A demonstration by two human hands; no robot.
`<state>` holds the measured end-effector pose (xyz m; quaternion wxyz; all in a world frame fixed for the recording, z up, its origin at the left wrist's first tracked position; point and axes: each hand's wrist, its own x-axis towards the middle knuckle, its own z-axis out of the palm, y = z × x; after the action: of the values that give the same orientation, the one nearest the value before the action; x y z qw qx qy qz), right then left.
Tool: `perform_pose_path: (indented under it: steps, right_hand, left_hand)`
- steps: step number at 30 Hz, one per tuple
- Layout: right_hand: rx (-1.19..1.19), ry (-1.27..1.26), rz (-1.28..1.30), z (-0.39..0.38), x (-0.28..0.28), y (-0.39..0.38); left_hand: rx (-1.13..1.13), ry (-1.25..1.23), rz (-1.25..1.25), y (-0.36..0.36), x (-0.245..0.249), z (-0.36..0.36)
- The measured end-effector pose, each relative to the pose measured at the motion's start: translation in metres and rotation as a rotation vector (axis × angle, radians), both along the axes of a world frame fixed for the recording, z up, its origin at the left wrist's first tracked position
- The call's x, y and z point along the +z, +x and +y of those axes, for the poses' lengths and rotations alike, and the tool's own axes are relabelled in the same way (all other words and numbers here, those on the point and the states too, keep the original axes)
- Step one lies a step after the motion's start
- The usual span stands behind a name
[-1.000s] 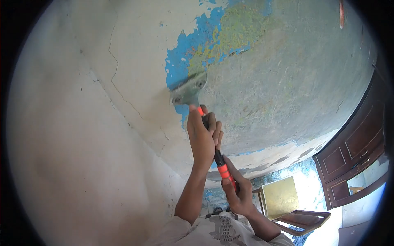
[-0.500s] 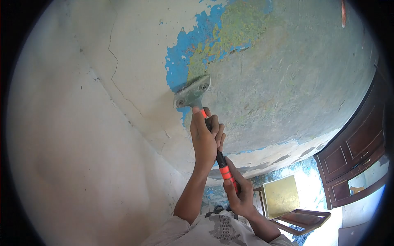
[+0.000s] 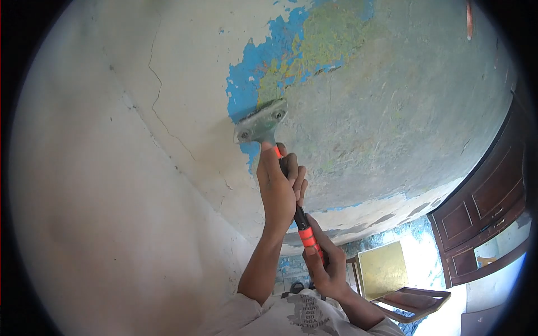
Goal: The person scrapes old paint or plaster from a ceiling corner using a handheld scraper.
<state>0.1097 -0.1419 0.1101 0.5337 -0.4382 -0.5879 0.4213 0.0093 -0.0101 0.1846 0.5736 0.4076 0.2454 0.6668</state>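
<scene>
Head view, tilted up at a wall: a metal-bladed scraper with a black and orange handle (image 3: 259,124) is held against the surface by both hands. Its long axis runs on a diagonal, from the handle's end at lower right up to the blade at upper left. The blade points up and away from the person. The blade's broad edge lies crosswise to the handle and sits flat on the wall, at the lower border of a patch of bright blue paint (image 3: 249,84).

The left hand (image 3: 277,187) grips the upper handle just below the blade head. Its fingers are wrapped tight around the handle and the thumb lies along it toward the metal. The right hand (image 3: 325,269) is lower, fingers closed around the handle's end. An orange band of the handle (image 3: 306,235) shows between the two hands — they are near each other but not touching.

To the blade's right the wall is scraped grey-green plaster (image 3: 381,123) with yellow-green flecks higher up. To its left is pale, cracked plaster (image 3: 168,112), with a thin crack running down it.

Low at right stand a dark brown panelled wooden door (image 3: 482,207) and a wooden chair with a yellow seat (image 3: 384,269), well apart from the scraper. The person's pale printed shirt (image 3: 305,316) shows at the bottom edge.
</scene>
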Motion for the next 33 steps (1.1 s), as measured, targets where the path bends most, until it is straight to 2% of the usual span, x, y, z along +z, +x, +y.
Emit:
perform_pose_path:
  steps: [6,9,15,18,21,24,27,30,33]
  right_hand:
    - [-0.069,0.07,-0.124,0.0,-0.007,-0.001]
    - [-0.037,0.056,-0.076,0.003,-0.002,0.001]
    - [-0.065,0.08,-0.134,0.001,-0.012,0.002]
    - [-0.073,0.126,-0.091,0.009,-0.007,0.0]
    - [-0.045,0.07,-0.022,0.011,0.006,-0.002]
    - [-0.068,0.104,-0.127,0.005,-0.005,0.001]
    - [-0.08,0.163,-0.073,0.009,-0.016,0.0]
    - [-0.052,0.119,-0.068,0.012,0.011,0.004]
    - [-0.045,0.109,-0.07,0.009,0.004,0.006]
  left_hand:
    - [-0.021,-0.018,-0.015,0.001,-0.017,0.003]
    - [-0.005,0.007,-0.007,0.001,-0.004,0.004]
    - [-0.006,-0.032,0.011,0.003,-0.017,0.002]
    - [0.016,-0.009,0.007,0.005,0.0,0.004]
    - [0.015,0.043,0.023,0.002,0.012,0.009]
    - [0.017,-0.022,0.036,0.004,-0.007,0.003]
    - [0.013,-0.008,0.004,0.004,-0.006,0.007]
    - [0.02,0.031,0.003,0.007,0.008,0.009]
    - [0.025,0.025,0.009,0.007,0.008,0.008]
